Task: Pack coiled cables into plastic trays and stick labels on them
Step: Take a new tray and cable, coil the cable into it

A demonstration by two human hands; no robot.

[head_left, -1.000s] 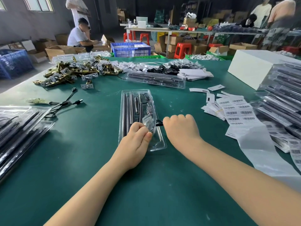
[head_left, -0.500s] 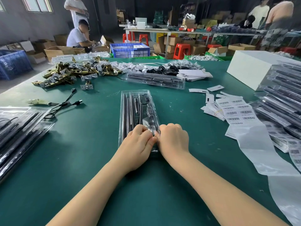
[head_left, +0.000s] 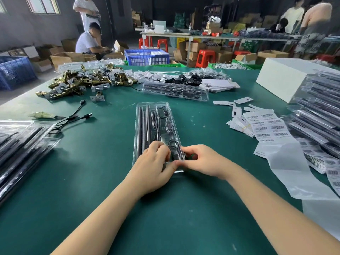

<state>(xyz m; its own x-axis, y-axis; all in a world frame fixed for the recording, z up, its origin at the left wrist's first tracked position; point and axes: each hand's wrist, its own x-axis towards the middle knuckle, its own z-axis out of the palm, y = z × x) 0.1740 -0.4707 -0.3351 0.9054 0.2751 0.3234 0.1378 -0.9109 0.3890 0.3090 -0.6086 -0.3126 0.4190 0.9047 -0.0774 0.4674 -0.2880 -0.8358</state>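
Clear plastic tray (head_left: 157,126) lying lengthwise at mid-bench (head_left: 92,181), near end under both hands. Left hand (head_left: 153,167) on the tray's near left, fingers curled onto the black coiled cable (head_left: 174,149) in the near right compartment. Right hand (head_left: 204,160) at the tray's near right corner, fingers and thumb pinching the rim. Barcode label sheets (head_left: 266,126) well to the right.
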